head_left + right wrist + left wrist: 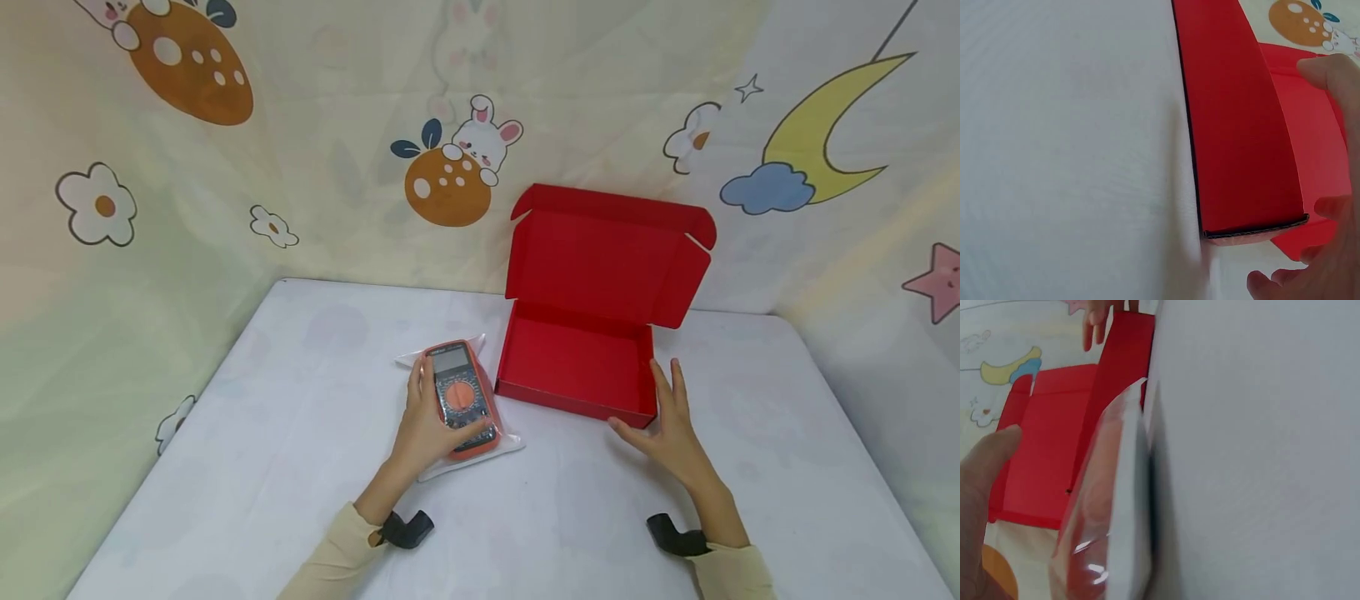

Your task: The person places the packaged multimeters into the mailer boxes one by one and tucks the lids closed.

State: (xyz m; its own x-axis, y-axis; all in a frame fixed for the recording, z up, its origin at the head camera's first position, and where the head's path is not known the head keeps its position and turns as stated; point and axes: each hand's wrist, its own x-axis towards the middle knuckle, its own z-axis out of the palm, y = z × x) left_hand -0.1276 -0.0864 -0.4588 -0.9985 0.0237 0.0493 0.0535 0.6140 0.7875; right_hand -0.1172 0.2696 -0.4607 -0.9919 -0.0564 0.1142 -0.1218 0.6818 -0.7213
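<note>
In the head view a multimeter (460, 395) with an orange rim and dial lies in a clear plastic bag (512, 442) on the white table. My left hand (429, 429) spreads over its left and lower side. The left wrist view has the thumb (994, 459) raised above the bagged multimeter (1100, 469); the other fingers are hidden there. A red box (573, 354) stands to the right, its lid (600, 254) raised. Around its front right corner my right hand (671, 437) holds its fingers and thumb apart, with a gap to the box (1241, 137) in the right wrist view.
The white table (300, 400) extends on both sides of these things. Behind it hangs a printed cloth (337, 167) with rabbits, flowers and a moon; the raised lid stands close to it. Black bands (405, 529) are strapped on both wrists.
</note>
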